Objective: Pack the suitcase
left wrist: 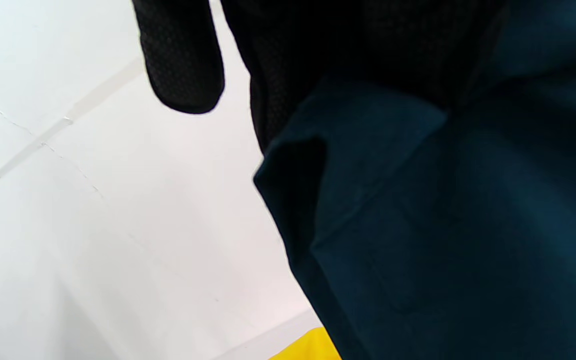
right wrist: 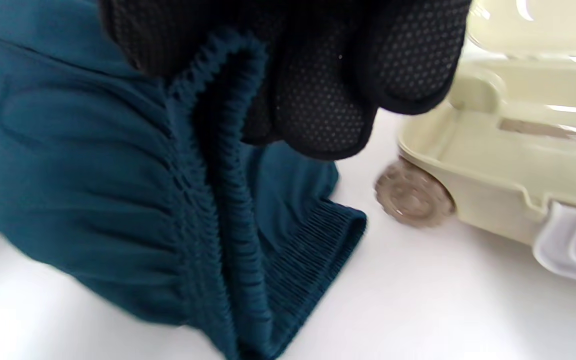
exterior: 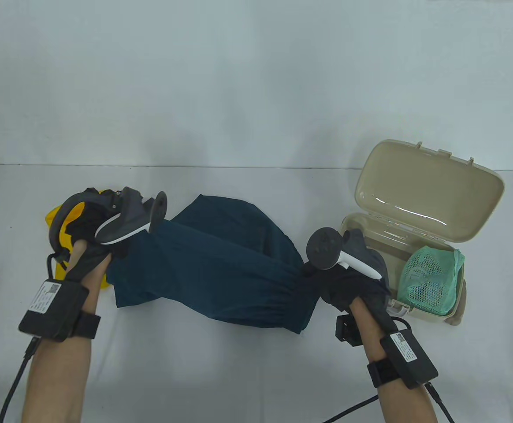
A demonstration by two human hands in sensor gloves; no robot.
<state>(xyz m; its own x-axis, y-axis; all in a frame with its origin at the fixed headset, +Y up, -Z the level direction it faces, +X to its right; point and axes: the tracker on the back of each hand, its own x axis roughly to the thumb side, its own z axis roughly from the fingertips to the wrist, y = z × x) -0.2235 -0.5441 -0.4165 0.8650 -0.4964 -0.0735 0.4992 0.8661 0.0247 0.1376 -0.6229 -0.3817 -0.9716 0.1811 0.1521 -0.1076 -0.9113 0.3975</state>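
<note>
White table (exterior: 256,379) carries all. Teal garment (exterior: 221,269) stretched between hands, mid-table, just left of suitcase. Beige suitcase (exterior: 419,211) at right, lid up; green mesh pouch (exterior: 433,282) inside. Yellow cloth (exterior: 62,224) under left hand (exterior: 93,251), which grasps garment's left end. Right hand (exterior: 349,286) clenches elastic waistband (right wrist: 218,165). Right wrist view alone shows suitcase wheel (right wrist: 410,197).
</note>
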